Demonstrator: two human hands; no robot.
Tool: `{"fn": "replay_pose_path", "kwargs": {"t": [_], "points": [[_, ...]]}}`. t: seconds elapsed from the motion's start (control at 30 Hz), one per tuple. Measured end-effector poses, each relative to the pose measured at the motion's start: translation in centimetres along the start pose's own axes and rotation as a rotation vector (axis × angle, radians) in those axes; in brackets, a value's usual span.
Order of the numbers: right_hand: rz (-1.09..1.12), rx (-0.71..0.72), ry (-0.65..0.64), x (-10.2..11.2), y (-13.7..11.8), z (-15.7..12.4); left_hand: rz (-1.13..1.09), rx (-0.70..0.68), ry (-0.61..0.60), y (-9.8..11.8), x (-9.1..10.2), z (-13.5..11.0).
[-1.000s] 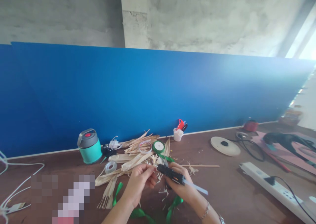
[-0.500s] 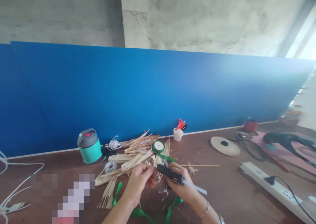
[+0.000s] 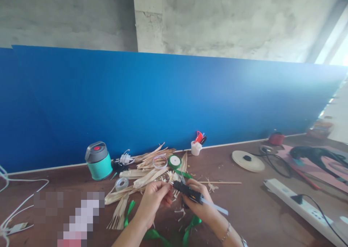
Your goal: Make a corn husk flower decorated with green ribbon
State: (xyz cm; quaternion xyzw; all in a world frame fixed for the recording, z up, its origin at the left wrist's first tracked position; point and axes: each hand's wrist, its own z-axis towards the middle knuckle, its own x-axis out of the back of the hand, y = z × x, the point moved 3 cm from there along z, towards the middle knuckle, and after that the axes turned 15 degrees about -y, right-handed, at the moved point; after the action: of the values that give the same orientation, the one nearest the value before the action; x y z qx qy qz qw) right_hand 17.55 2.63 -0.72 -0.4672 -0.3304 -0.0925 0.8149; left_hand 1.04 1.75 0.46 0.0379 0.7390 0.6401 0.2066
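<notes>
Right hand [image 3: 200,209]: wrapped around black glue gun [image 3: 187,191]
Left hand [image 3: 154,196]: fingertips pinched together (contents unclear)
Husks [image 3: 150,178]: crowding just beyond, beside ribbon spool [image 3: 174,162]
Green ribbon [image 3: 154,235]: nearer

No text, label, brand or number can be read in the head view. The pale face of the ribbon spool [image 3: 173,162] shows only a small dark mark at its middle, and the tan patch on the black glue gun [image 3: 187,191] is too small to make out as lettering. Coarse pixel blocks [image 3: 81,221] at lower left hide whatever surface lies there.
</notes>
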Motion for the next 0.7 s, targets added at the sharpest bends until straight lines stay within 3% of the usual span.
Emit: {"fn": "replay_pose_path", "kwargs": {"t": [0.7], "points": [[0.000,0.014,0.012,-0.09,0.37,0.00,0.006,0.011,0.002,-0.04,0.10,-0.15]]}}
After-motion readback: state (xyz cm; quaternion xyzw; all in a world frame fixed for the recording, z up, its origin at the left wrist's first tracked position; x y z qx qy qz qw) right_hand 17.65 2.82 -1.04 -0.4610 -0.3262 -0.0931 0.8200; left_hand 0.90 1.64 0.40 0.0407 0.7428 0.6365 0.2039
